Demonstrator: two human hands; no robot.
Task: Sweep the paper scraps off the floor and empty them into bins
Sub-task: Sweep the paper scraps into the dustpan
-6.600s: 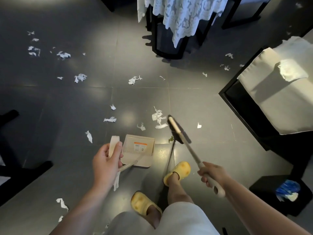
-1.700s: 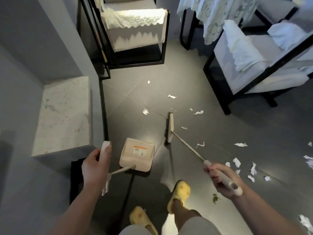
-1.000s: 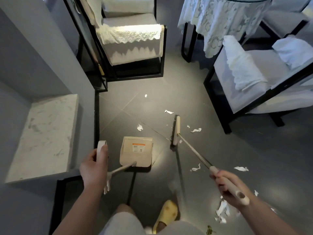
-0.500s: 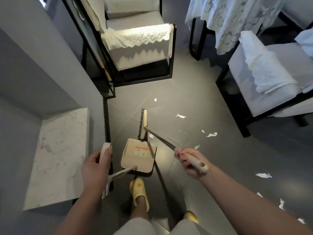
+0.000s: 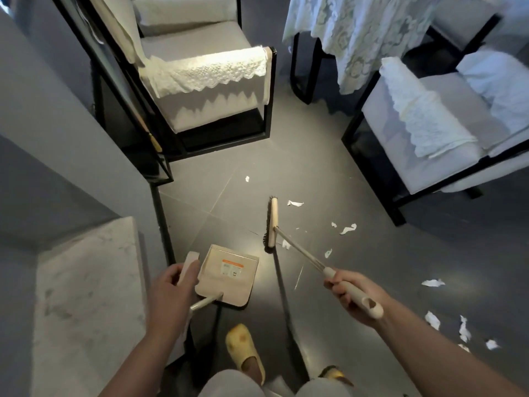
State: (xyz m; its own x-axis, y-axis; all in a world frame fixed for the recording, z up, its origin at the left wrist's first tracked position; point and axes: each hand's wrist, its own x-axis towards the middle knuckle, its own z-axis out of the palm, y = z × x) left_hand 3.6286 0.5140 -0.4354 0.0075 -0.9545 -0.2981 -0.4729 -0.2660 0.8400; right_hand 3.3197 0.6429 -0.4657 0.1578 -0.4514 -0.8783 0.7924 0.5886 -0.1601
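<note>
My left hand (image 5: 171, 290) grips the handle of a beige dustpan (image 5: 229, 277), whose tray rests on the dark tiled floor with an orange label showing. My right hand (image 5: 352, 293) is closed around the cream grip of a long-handled broom (image 5: 271, 222). The broom head stands on the floor just right of and beyond the dustpan's mouth. White paper scraps (image 5: 347, 229) lie scattered to the right of the broom head, one scrap (image 5: 294, 203) beside its far end, and more scraps (image 5: 463, 329) at the lower right.
A marble-topped ledge (image 5: 86, 296) and a grey wall close in on the left. A black-framed armchair with lace cover (image 5: 206, 75) stands ahead, another armchair (image 5: 429, 124) at right, and a lace-draped table (image 5: 357, 32) behind. My feet in yellow slippers (image 5: 243, 351) stand below the dustpan.
The broom head has swung right, away from the dustpan mouth, toward the scraps. My right hand moved right and down. The dustpan and left hand stayed roughly in place.
</note>
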